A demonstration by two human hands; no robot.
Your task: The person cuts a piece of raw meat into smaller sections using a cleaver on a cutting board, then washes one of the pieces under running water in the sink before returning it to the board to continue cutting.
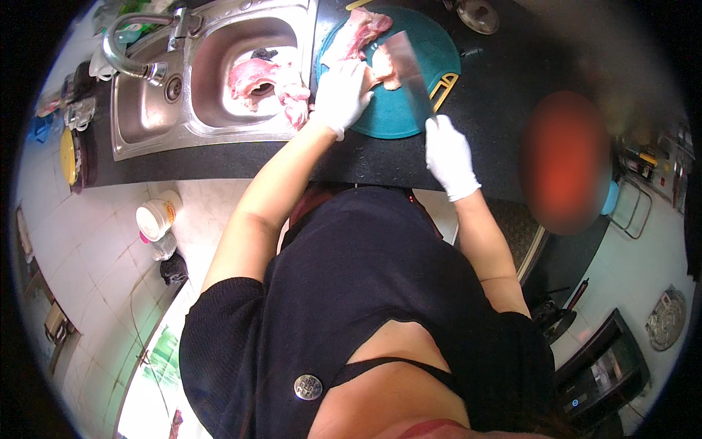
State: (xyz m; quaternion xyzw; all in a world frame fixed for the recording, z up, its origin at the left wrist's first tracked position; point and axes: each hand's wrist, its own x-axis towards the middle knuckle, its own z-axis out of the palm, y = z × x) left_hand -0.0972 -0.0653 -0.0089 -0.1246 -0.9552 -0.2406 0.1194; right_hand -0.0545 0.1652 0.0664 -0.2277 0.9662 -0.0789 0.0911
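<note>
A round green cutting board [389, 118] lies on the dark counter, with a large piece of raw meat [359, 33] near its far left edge. My left hand [343, 96], in a white glove, rests on meat at the board's left side; its fingertips are partly hidden against it. My right hand [449, 153], also gloved, grips the handle of a cleaver [408, 68], whose broad blade reaches over the board. Just left of the blade is a smaller pale piece of meat [386, 68]. More raw meat [263, 82] lies in the right sink basin, partly over its rim.
A double steel sink [189, 104] with a curved faucet [126, 55] adjoins the board on the left. The board has a yellow handle [444, 90]. A glass lid [478, 15] is at the far right. A blurred red patch [565, 162] covers part of the right counter.
</note>
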